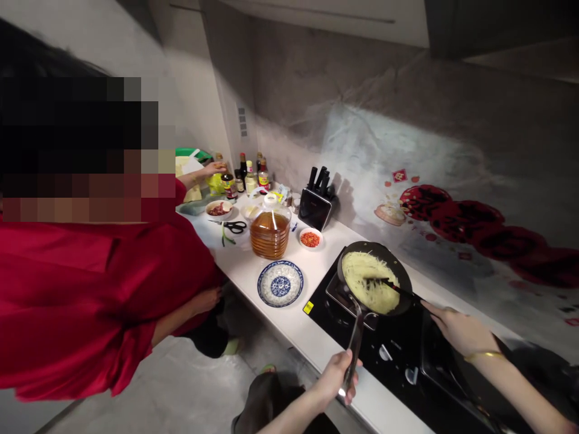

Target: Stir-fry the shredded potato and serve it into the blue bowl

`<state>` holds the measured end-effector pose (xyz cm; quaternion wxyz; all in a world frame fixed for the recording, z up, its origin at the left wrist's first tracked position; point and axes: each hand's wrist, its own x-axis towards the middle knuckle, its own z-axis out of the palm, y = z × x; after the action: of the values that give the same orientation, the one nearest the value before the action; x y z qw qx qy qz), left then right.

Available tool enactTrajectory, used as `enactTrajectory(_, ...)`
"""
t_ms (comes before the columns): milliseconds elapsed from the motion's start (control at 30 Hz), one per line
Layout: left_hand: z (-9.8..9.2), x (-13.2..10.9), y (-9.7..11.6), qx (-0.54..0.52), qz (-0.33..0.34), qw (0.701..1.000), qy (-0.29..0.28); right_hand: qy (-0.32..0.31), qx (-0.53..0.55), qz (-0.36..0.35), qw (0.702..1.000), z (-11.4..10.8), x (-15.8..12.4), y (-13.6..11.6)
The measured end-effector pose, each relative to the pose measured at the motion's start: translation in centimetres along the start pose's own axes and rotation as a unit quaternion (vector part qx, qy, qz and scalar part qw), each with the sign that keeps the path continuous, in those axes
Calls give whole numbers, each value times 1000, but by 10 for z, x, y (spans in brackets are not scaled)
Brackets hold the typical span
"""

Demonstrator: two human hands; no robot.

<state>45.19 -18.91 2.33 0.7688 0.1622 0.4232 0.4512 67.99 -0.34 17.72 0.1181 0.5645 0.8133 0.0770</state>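
Clearly, both bare hands are busy at the lower right of the frame. The left hand [337, 377], at bottom centre, has its fingers curled around the long silver metal handle [356, 334] of a round, dark frying pan [400, 266]. That pan sits right of centre, over the rear-left part of a black glass cooktop [332, 328]; its handle points down the frame, leaning slightly left toward the bottom edge. The right hand [464, 328], with a thin gold bracelet [483, 356] at its wrist, grasps a slim black spatula [407, 293]. The spatula's long axis slants from the hand up and leftward, its head among pale yellow shreds [366, 265] in the pan.

Left of the cooktop, near the middle of the frame, lies a round blue-and-white patterned plate [280, 284]. Above it stand a clear plastic jug of amber liquid [270, 236] and, to its right, a small white bowl of chopped red pieces [310, 248]. At the left, a person in a red top [149, 277] stretches one hand [216, 168] toward dark bottles.
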Motion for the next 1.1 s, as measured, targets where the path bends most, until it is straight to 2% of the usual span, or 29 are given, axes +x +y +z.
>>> enactTrajectory(100, -1, -2, -1, 7, -5, 1000, 0, -80, -8, 35, 996, 3, 9, -21)
enactTrajectory(167, -1, -4, -1, 10, -3, 1000, -2, -111, 0, 48, 993, -6, 4, -21)
enactTrajectory(233, 0, -5, -2, 9, 2, 1000, -3, -127, 4, 18, 992, -21, -8, -18)
enactTrajectory(333, 1, -5, -1, 9, -3, 1000, -1, -113, -43, -59, 991, -37, -20, -22)
enactTrajectory(400, 1, -5, 0, 11, -9, 1000, -1, -85, -86, -85, 989, -37, -15, -33)
enactTrajectory(467, 0, -4, 0, 12, -12, 1000, -5, -66, -98, -74, 990, -28, 1, -47)
enactTrajectory(567, 0, -3, 1, 10, -11, 1000, -11, -79, -37, -2, 996, -13, 23, -60)
enactTrajectory(667, 1, -3, 1, 2, -6, 1000, -16, -115, 7, 37, 993, -13, 23, -46)
enactTrajectory(833, 3, -5, 1, -6, 0, 1000, -12, -125, 121, -55, 983, -48, -18, 24)
enactTrajectory(900, 4, -5, 0, -11, -1, 1000, -12, -134, 147, -63, 978, -53, -32, 43)
enactTrajectory(1000, 4, -3, -1, -11, -5, 1000, -10, -125, 130, -37, 983, -39, -40, 41)
enactTrajectory(1100, 2, -2, -1, -7, -1, 1000, -7, -70, 97, 8, 993, -16, -39, 14)
